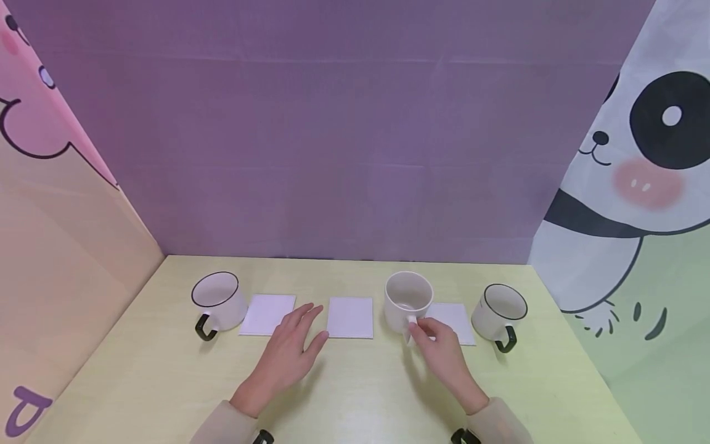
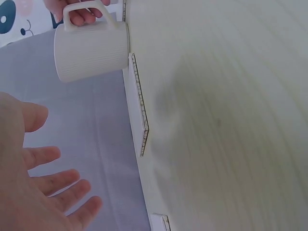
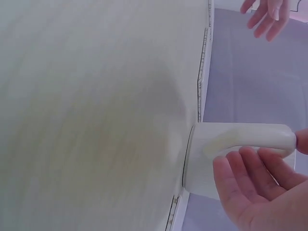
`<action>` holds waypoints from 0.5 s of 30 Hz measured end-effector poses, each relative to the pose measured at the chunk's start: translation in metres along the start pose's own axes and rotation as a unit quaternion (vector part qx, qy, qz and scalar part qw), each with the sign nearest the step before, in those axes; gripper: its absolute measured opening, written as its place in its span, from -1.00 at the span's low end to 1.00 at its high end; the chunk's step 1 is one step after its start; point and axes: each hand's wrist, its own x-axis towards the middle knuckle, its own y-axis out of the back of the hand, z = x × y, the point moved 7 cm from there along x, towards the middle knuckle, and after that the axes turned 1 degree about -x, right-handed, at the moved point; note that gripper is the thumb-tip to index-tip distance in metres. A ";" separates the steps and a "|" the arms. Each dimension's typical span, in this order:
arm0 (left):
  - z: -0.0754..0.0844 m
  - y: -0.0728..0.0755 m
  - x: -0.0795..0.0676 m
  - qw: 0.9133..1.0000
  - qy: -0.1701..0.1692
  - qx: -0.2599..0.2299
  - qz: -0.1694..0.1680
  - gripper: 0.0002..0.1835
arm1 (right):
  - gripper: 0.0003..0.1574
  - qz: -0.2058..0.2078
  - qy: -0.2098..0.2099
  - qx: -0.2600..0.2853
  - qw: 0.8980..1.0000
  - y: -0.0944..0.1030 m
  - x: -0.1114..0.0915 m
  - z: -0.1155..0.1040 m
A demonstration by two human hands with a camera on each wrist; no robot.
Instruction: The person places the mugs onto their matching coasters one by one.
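Note:
My right hand (image 1: 442, 353) pinches the handle of an all-white mug (image 1: 407, 302) between thumb and fingers. In the right wrist view this ribbed mug (image 3: 202, 163) is upright, its base at the tabletop. It stands between the middle white square tile (image 1: 350, 318) and the right white square tile (image 1: 452, 322), partly covering the latter. My left hand (image 1: 285, 354) hovers above the table with spread fingers, holding nothing. It is nearest the left white square tile (image 1: 267, 314), covering its lower right corner, and the middle one. The left wrist view shows the left hand (image 2: 43, 178) with its fingers apart.
A white mug with a black rim and black handle (image 1: 219, 302) stands at the left, beside the left tile. A similar black-handled mug (image 1: 500, 311) stands at the right, beside the right tile. A purple cloth backdrop (image 1: 344, 154) closes off the table's (image 1: 355, 388) far edge.

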 end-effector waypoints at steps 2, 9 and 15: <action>-0.001 -0.001 0.001 1.000 0.001 -0.001 -0.001 -0.47 | -0.75 -0.006 -0.020 0.026 0.999 -0.001 0.001 0.001; -0.004 -0.006 0.004 1.000 0.010 -0.012 -0.005 -0.48 | -0.71 -0.019 -0.071 0.102 0.992 -0.006 0.003 0.008; -0.005 -0.008 0.007 1.000 0.014 -0.018 -0.008 -0.48 | -0.73 -0.024 -0.099 0.152 0.983 -0.009 0.002 0.011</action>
